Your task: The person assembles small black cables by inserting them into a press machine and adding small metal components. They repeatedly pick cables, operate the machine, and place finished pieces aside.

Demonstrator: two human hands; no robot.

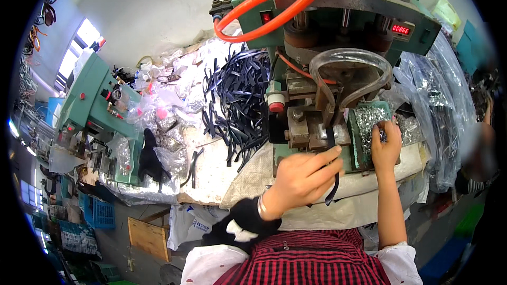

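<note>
My left hand [309, 176] is in front of the green press [412, 47], fingers closed round a slim dark strip [332, 192] that looks like a spectacle arm. The strip's upper part reaches into the press's metal fixture [311, 133]; its lower end hangs below my fingers. Over a green tray [391, 106] of small shiny metal pieces [371, 119], my right hand [386, 145] has its fingertips bent together among them. Whatever those fingertips pinch is too small to make out. A clear looped tube guard [351, 58] stands above the fixture.
A heap of dark strips [237, 95] lies left of the press, near a red-capped button [275, 106]. An orange hose [280, 0] arches overhead. Another green machine [97, 108] stands at the left. Clear plastic bags [438, 100] crowd the right side.
</note>
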